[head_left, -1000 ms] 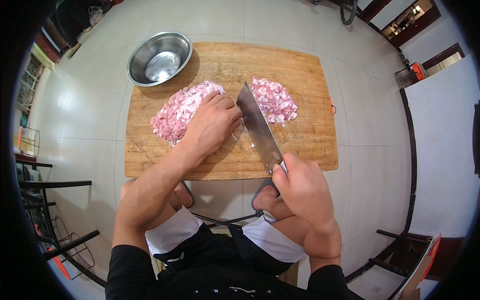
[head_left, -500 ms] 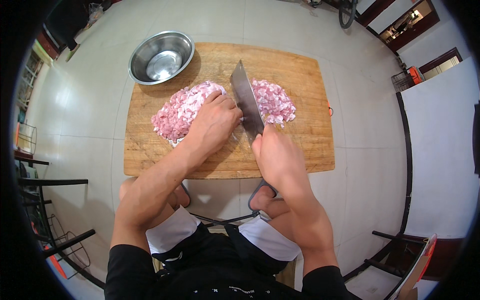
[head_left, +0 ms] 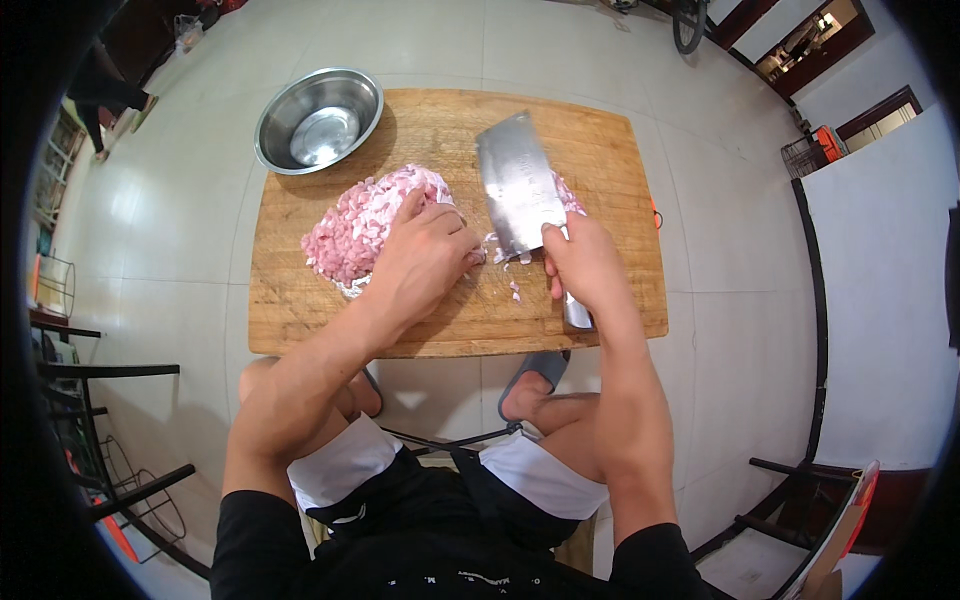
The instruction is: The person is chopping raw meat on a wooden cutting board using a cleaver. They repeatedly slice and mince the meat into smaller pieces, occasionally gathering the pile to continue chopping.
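A thick wooden cutting board (head_left: 480, 320) lies in front of my knees. On its left half is a heap of diced pink and white meat (head_left: 350, 225). My left hand (head_left: 425, 250) rests at the heap's right side, its fingers bent and pressed down on meat, some of which shows by the fingertips. My right hand (head_left: 590, 262) grips the handle of a broad cleaver (head_left: 520, 180), whose blade is tilted with its flat face up. Behind the blade, a second pile of diced meat (head_left: 567, 193) is mostly hidden. Small scraps lie between the hands.
A steel bowl (head_left: 285, 125) stands at the board's far left corner. Dark-framed furniture (head_left: 110, 370) is at the left, and another dark frame (head_left: 790, 470) at the lower right. A person's legs (head_left: 105, 95) show at the far left; a wheel (head_left: 690, 25) is at the far right.
The cleaver has turned from upright to tilted flat, with my right hand moved slightly right, covering much of the right pile. My left hand has barely moved. The person at the far left has stepped further into view.
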A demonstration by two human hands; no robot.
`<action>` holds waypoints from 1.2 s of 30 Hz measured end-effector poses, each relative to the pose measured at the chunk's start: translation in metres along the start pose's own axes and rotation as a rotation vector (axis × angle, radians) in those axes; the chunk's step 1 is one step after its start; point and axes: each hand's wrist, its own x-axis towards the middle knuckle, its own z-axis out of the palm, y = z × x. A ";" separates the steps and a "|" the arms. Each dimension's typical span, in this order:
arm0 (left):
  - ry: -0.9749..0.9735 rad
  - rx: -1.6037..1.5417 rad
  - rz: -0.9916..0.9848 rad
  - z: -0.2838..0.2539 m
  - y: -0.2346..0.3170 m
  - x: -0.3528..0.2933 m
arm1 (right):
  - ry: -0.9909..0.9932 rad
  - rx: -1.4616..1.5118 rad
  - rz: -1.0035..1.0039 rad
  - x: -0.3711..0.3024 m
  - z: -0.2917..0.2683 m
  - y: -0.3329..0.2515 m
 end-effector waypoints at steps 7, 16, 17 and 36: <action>0.007 -0.033 -0.023 -0.002 0.002 -0.001 | 0.187 -0.274 -0.220 -0.051 -0.010 0.004; 0.097 -0.061 0.032 -0.006 0.006 -0.008 | 0.128 -0.526 -0.336 -0.105 -0.004 -0.011; 0.113 -0.062 0.053 -0.005 0.006 -0.009 | 0.115 -0.535 -0.358 -0.107 -0.004 -0.011; 0.086 -0.124 0.110 0.010 -0.003 -0.002 | -0.030 -0.597 -0.082 -0.071 0.025 -0.050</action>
